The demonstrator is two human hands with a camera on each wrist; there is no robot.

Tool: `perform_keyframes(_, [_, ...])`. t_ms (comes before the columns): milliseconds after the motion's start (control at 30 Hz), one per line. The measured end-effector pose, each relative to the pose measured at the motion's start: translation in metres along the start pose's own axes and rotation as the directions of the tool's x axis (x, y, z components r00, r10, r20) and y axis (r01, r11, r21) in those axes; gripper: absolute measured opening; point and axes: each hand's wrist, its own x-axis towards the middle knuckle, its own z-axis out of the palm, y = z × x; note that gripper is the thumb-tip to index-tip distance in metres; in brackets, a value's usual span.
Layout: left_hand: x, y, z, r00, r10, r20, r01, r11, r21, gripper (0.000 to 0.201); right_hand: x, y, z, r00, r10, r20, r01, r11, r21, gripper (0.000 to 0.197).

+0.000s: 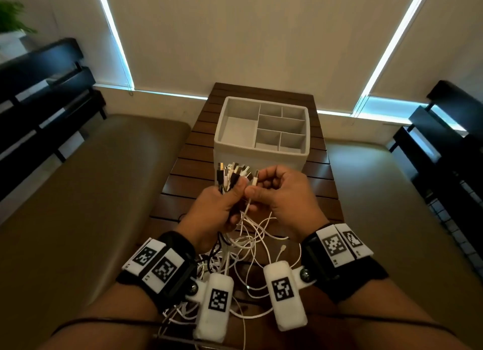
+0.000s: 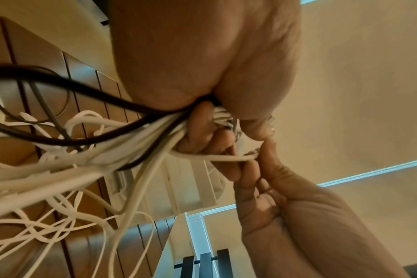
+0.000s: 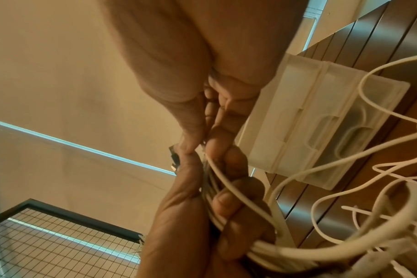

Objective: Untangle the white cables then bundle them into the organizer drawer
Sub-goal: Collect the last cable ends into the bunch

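No legible writing. Left hand (image 1: pixel 214 208) fists the cable bundle (image 1: pixel 230 177) upright — right hand (image 1: pixel 282 193) pinches one white cable (image 1: pixel 254 178).

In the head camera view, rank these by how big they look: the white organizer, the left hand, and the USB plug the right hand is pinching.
Largest to smallest:
1. white organizer
2. left hand, though it sits nearer the camera, so it looks larger than it is
3. USB plug, pinched by the right hand
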Motion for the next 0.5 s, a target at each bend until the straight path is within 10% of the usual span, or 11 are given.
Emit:
perform_keyframes(300, [0.002,0.002,-0.007,0.993,-0.046,0.110,0.045,0.999,0.017,0.055,0.006,0.013,-0.002,0.990,-0.124,-0.072,0.112,0.981,-0.158,0.039])
perform_keyframes(500, [0.004,0.010,-0.005,0.999,0.014,0.040,-0.015,1.000,0.016,0.055,-0.001,0.035,-0.004,0.955,0.056,0.290,0.002,0.981,-0.194,0.041])
